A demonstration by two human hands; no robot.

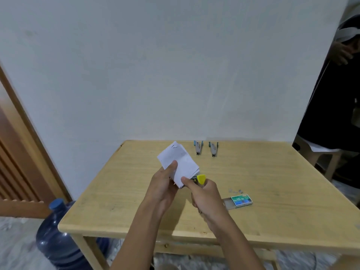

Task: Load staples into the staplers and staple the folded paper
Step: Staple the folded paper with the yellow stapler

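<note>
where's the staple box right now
In the head view, the green staple box lies slid open on the table, just right of the right hand, loose staples behind it.

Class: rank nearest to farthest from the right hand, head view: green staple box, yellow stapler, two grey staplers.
1. Yellow-tipped stapler, held by the right hand.
2. Green cardboard staple box, to its right.
3. Two grey metal staplers, far edge; too close to call.

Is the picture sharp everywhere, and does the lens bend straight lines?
Head view: light soft and even, no glare; the door frame at left is blurred and leans from wide-angle bending; the staple box print is soft.
</note>
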